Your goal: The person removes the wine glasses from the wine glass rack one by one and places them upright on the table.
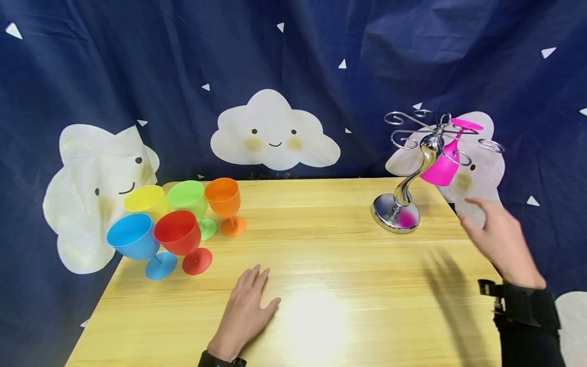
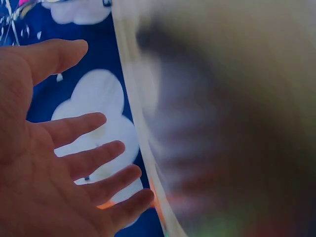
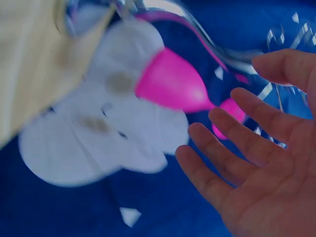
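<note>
A pink plastic goblet (image 1: 441, 171) hangs upside down by its foot from the curled wire arms of a chrome glass rack (image 1: 428, 148). My right hand (image 1: 502, 244) is in the air to the right of the rack, apart from the goblet, with fingers extended and nothing in them. In the right wrist view the goblet (image 3: 173, 84) appears beyond the spread fingertips. My left hand (image 1: 247, 311) is low over the front middle of the table, palm down, fingers straight and holding nothing. Nearest to it stands a red goblet (image 1: 179, 234).
Upright beside the red goblet on the left are a blue goblet (image 1: 135, 237), a yellow goblet (image 1: 147, 200), a green goblet (image 1: 188, 198) and an orange goblet (image 1: 223, 198). The wooden table (image 1: 312, 234) backs onto a dark blue curtain (image 1: 298, 51) with smiling clouds.
</note>
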Motion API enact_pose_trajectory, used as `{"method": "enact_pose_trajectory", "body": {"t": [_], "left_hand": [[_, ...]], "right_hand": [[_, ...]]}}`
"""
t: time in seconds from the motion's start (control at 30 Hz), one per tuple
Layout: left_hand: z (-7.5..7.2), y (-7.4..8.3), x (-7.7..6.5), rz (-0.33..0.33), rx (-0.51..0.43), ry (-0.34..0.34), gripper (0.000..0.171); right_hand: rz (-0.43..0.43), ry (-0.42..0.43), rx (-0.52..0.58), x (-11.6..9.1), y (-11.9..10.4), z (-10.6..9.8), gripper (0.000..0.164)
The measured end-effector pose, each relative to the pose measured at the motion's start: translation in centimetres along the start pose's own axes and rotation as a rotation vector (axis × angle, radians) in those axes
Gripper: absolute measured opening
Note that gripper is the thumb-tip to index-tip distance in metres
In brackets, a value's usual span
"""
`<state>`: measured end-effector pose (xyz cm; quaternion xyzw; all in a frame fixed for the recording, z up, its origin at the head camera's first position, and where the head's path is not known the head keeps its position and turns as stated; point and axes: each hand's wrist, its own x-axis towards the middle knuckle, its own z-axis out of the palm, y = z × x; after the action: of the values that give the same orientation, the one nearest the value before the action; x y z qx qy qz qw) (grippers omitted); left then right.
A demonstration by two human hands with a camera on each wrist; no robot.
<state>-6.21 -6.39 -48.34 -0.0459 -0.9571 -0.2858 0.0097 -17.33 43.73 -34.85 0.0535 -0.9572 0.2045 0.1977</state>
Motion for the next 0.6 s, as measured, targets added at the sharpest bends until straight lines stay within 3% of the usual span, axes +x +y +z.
{"method": "enact_pose_trajectory", "body": {"t": [0.3,0.47,0.6], "left_hand": [[1.5,2.5,2.1,0.11,0.018,0.049,0.068],[1.6,3.8,3.3,0.136,0.012,0.065,0.069],[1.5,4.4,3.8,0.147,0.006,0.056,0.069]], "right_hand": [[0.002,0.108,-0.059,6.0,-0.5,-6.2,0.046],[0.043,0.032,-0.139,10.4,-0.9,-8.5,0.052],[0.072,-0.096,-0.201,14.0,-0.5,-9.7,0.059]]}}
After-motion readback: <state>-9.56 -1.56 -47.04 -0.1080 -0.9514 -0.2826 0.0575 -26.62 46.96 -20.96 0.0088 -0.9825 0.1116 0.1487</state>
